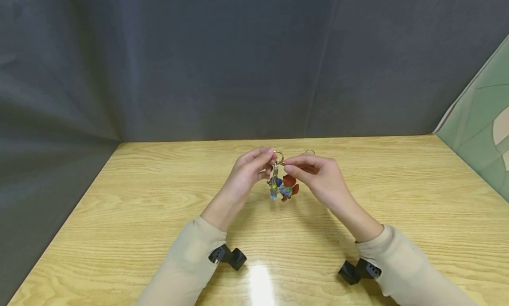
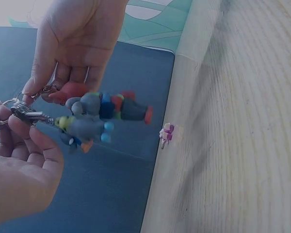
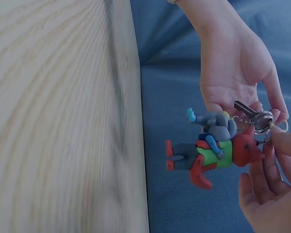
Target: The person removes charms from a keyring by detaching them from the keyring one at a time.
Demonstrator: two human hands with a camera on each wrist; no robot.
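Pinching the key ring above the table with left hand and right hand, 2 figures dangling below; risking a slip and drop through loosening fingertips.

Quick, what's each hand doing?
Left hand: pinching the key ring.
Right hand: pinching the ring too; toy figures dangle below.

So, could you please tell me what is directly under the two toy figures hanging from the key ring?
Under the toy figures only bare wooden table shows. Both hands pinch the key ring above them; fingers cover part of it.
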